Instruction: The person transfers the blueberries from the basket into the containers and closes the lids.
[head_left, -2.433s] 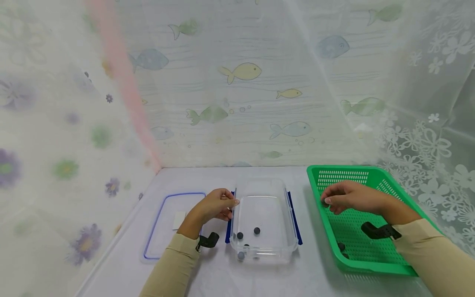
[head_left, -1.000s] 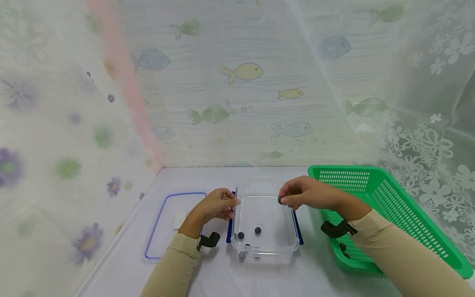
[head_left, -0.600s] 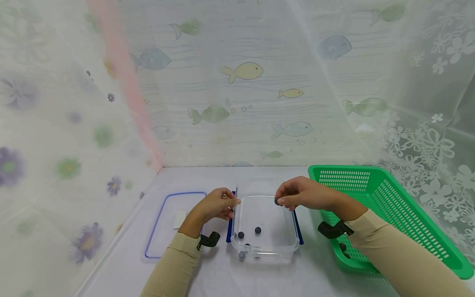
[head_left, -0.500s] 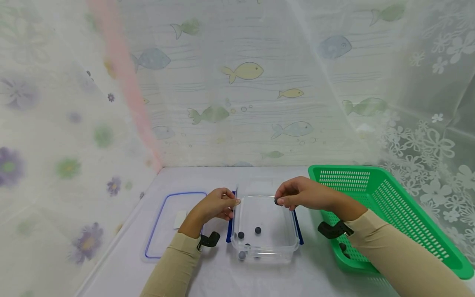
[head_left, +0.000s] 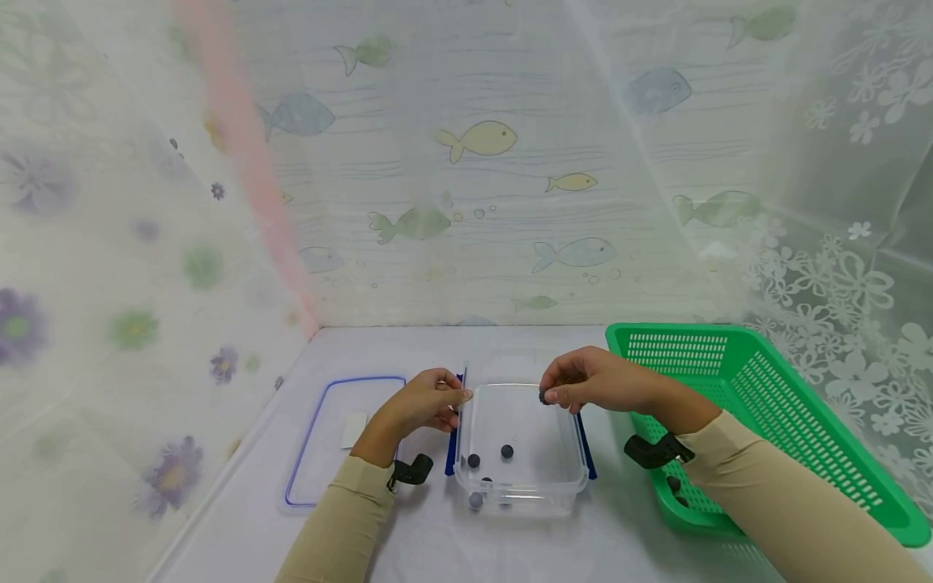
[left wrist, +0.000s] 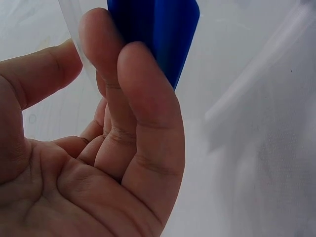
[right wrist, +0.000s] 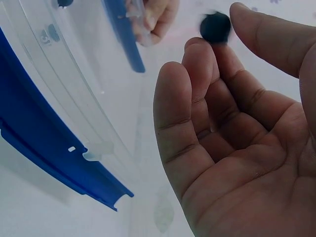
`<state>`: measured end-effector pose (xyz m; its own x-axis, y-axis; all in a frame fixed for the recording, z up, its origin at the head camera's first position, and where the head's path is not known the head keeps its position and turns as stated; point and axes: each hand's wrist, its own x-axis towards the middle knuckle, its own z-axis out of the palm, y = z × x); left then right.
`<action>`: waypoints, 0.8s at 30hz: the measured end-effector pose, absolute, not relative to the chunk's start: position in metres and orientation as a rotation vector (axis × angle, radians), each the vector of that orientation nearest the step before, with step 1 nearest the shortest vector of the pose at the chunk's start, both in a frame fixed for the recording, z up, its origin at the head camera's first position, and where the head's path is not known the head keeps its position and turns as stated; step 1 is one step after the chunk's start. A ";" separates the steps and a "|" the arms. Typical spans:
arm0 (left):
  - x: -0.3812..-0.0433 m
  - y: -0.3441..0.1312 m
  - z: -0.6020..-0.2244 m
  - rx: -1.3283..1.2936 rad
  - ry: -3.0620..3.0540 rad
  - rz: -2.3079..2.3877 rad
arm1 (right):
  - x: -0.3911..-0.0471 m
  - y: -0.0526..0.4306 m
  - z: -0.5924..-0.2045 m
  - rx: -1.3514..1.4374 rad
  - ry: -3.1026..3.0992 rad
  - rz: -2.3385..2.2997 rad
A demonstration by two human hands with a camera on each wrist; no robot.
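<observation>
A clear plastic food container (head_left: 539,441) with blue side latches stands without its lid mid-table. Several small dark round berries, seemingly blueberries (head_left: 507,451), lie inside it, mostly toward the near end. My left hand (head_left: 424,402) grips the container's left wall near the rim; in the left wrist view, the thumb is inside and fingers lie against the blue latch (left wrist: 160,34). Above the container's far right part, my right hand (head_left: 594,379) pinches one blueberry (right wrist: 215,27) between thumb and fingertips. The blueberry is apart from the container.
The blue-edged lid (head_left: 313,441) lies flat at left, a small white patch (head_left: 355,431) on it. A green slotted basket (head_left: 790,389) stands at right, with a few dark berries (head_left: 674,483) in its near left corner. Patterned curtains hang behind and at both sides.
My right hand has moved left out of the green basket to above the container, carrying a blueberry, and has stayed nearly still for the last half second. The left hand keeps its grip.
</observation>
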<state>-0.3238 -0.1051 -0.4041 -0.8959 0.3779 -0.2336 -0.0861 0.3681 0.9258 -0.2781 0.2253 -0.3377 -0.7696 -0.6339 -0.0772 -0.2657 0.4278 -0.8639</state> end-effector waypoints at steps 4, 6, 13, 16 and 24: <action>-0.325 -0.104 -0.407 0.250 2.207 1.560 | -0.279 0.226 -0.339 -0.743 2.304 -1.282; -0.327 -0.104 -0.409 0.250 2.203 1.568 | -0.279 0.226 -0.340 -0.729 2.307 -1.280; -0.325 -0.100 -0.408 0.220 2.221 1.586 | -0.279 0.230 -0.341 -0.715 2.314 -1.275; -0.324 -0.099 -0.406 0.187 2.248 1.585 | -0.278 0.232 -0.340 -0.715 2.317 -1.276; -0.319 -0.093 -0.399 0.174 2.326 1.577 | -0.275 0.246 -0.341 -0.678 2.350 -1.270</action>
<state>-0.3189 -0.0926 -0.3990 -0.9399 0.2785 -0.1973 -0.0801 0.3820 0.9207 -0.2754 0.2460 -0.3413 -0.8097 -0.5778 -0.1026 -0.2307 0.4742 -0.8496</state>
